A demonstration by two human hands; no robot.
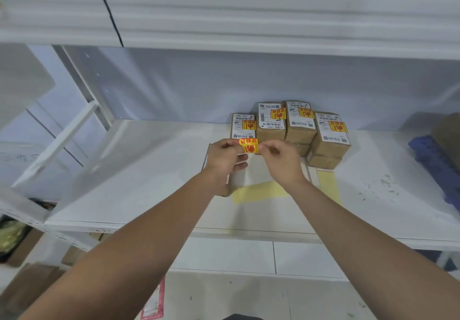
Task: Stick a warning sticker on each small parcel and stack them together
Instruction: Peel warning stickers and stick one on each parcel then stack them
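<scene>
Left hand (224, 156) and right hand (281, 157) each pinch one end of the sticker (249, 145), held taut above the parcel (258, 172) on the shelf (149, 170), likely so it lays flat. Stickered parcels (298, 128) stacked behind, sealed, contents unseen. Yellow backing sheets (258, 191) alongside.

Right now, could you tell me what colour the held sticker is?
The sticker is yellow with red print, head view.
</scene>
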